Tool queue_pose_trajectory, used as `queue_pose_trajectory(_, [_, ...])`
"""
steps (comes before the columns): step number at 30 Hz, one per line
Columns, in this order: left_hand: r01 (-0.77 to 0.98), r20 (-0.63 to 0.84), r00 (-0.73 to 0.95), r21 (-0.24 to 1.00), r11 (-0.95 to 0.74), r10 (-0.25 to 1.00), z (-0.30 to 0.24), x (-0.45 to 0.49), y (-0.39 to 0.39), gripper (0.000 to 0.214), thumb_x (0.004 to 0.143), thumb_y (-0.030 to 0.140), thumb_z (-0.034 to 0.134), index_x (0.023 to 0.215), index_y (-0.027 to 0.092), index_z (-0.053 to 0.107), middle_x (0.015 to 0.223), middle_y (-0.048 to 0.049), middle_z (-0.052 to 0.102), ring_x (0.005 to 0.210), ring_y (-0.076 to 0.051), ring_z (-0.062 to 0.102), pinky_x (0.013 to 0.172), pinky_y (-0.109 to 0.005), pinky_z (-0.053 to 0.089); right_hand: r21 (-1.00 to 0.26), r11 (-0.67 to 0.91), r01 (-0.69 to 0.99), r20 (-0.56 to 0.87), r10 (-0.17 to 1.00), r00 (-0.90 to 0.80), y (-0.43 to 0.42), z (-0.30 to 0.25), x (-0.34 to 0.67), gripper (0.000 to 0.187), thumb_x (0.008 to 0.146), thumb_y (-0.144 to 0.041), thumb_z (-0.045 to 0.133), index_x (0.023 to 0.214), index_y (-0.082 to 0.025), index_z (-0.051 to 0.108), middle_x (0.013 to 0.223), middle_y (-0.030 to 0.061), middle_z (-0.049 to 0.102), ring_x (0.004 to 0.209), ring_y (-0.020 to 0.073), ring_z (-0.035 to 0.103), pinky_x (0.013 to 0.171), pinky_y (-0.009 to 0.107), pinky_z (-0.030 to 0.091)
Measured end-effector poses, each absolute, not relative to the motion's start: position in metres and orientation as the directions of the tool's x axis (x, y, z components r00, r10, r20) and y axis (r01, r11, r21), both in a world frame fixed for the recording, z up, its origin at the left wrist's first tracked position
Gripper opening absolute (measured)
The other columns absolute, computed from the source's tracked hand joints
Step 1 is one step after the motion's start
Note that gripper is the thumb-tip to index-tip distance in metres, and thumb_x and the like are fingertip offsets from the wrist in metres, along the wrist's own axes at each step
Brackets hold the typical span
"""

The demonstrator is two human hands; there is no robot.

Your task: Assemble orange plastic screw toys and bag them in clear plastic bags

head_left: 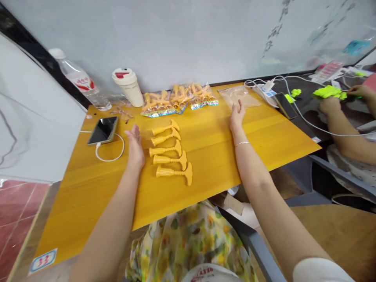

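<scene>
Several yellow plastic toy hammers (167, 150) lie in a column on the wooden table, their heads toward the right. My left hand (135, 147) rests on its edge just left of them, fingers stretched out and holding nothing. Farther right, my right hand (237, 115) is held with its fingers apart and nothing in it, close to a flat clear plastic bag (239, 96). At the back of the table sit clear packets of yellow toy pieces (158, 102) with colourful printed labels.
A phone (103, 130) with a white cable, glasses (125, 113), a cup (128, 87) and a water bottle (80, 81) stand or lie on the left. Another phone (285, 105) and cables lie at right, where another person's hands (329, 105) handle bright green pieces (329, 92).
</scene>
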State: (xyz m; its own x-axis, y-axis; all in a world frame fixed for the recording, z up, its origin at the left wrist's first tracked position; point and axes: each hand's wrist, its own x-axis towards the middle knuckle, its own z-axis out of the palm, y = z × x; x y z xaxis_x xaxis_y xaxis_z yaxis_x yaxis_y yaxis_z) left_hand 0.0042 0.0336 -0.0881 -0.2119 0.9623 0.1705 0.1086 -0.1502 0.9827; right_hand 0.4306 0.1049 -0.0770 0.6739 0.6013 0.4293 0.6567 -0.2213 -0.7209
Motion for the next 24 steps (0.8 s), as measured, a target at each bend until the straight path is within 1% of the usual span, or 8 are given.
queue_pose_trajectory(4, [0.109,0.181,-0.214,0.981,-0.161,0.960,-0.092,0.003,0.035,0.094,0.087,0.085,0.006,0.155,0.030,0.039,0.166,-0.0096,0.033,0.154,-0.021,0.032,0.127,-0.039,0.025,-0.831,-0.063,0.552,0.355,0.705,0.614,0.115,-0.085,0.441,0.068,0.103,-0.049,0.023,0.151,-0.006,0.044,0.151,0.0246,0.046,0.143,0.0268,0.045,0.114,0.052,0.039])
queue_pose_trajectory(7, [0.081,0.188,-0.221,0.981,-0.174,0.957,-0.096,0.002,0.037,0.093,0.087,0.085,0.010,0.154,0.030,0.041,0.167,-0.0100,0.033,0.154,-0.023,0.031,0.128,-0.041,0.023,-0.916,0.032,0.399,0.306,0.700,0.645,0.119,-0.088,0.444,0.074,0.100,-0.060,0.030,0.146,-0.007,0.052,0.147,0.0226,0.052,0.138,0.0269,0.052,0.115,0.049,0.040])
queue_pose_trajectory(9, [0.085,0.215,-0.229,0.976,-0.201,0.949,-0.097,0.002,0.037,0.090,0.088,0.084,0.013,0.154,0.029,0.041,0.167,-0.0102,0.032,0.155,-0.023,0.030,0.129,-0.043,0.021,-0.901,0.087,0.425,0.363,0.688,0.629,0.118,-0.084,0.437,0.077,0.098,-0.066,0.029,0.143,-0.009,0.055,0.146,0.0206,0.054,0.139,0.0272,0.051,0.118,0.050,0.037])
queue_pose_trajectory(12, [0.149,0.322,-0.250,0.945,-0.292,0.913,-0.092,0.002,0.032,0.083,0.091,0.081,0.023,0.153,0.029,0.042,0.165,-0.0104,0.036,0.154,-0.023,0.032,0.129,-0.045,0.021,-0.758,0.194,0.623,0.558,0.687,0.466,0.106,-0.064,0.404,0.075,0.098,-0.068,0.024,0.145,-0.018,0.054,0.151,0.0149,0.052,0.146,0.0267,0.043,0.122,0.054,0.030])
queue_pose_trajectory(16, [0.290,0.582,-0.131,0.797,-0.530,0.802,-0.076,0.012,0.013,0.071,0.095,0.068,0.044,0.154,0.030,0.038,0.165,-0.0098,0.034,0.155,-0.024,0.028,0.129,-0.046,0.019,-0.410,0.491,0.769,0.722,0.690,-0.056,0.058,-0.035,0.313,0.066,0.103,-0.057,0.027,0.155,-0.020,0.042,0.160,0.0111,0.043,0.154,0.0252,0.029,0.127,0.052,0.024])
queue_pose_trajectory(18, [0.326,0.685,0.005,0.688,-0.648,0.729,-0.067,0.023,0.001,0.078,0.093,0.064,0.053,0.158,0.029,0.030,0.167,-0.0116,0.029,0.156,-0.027,0.025,0.129,-0.049,0.019,-0.236,0.655,0.718,0.661,0.650,-0.375,0.027,-0.030,0.265,0.060,0.102,-0.050,0.036,0.154,-0.020,0.043,0.160,0.0102,0.044,0.156,0.0274,0.024,0.128,0.056,0.016])
queue_pose_trajectory(20, [0.337,0.730,0.090,0.617,-0.711,0.677,-0.062,0.035,-0.008,0.088,0.087,0.064,0.063,0.159,0.029,0.026,0.168,-0.0124,0.026,0.157,-0.030,0.023,0.128,-0.051,0.020,-0.131,0.775,0.618,0.539,0.579,-0.612,0.001,-0.033,0.227,0.054,0.102,-0.042,0.041,0.152,-0.023,0.046,0.155,0.0086,0.051,0.154,0.0288,0.029,0.128,0.062,0.007])
queue_pose_trajectory(24, [0.349,0.709,0.040,0.650,-0.675,0.704,-0.055,0.043,-0.011,0.056,0.100,0.053,0.047,0.150,0.029,0.044,0.157,-0.0098,0.048,0.148,-0.026,0.042,0.125,-0.047,0.032,-0.064,0.867,0.494,0.461,0.465,-0.756,-0.017,-0.044,0.200,0.045,0.103,-0.033,0.043,0.143,-0.018,0.056,0.149,0.0127,0.057,0.150,0.0289,0.038,0.125,0.062,0.018])
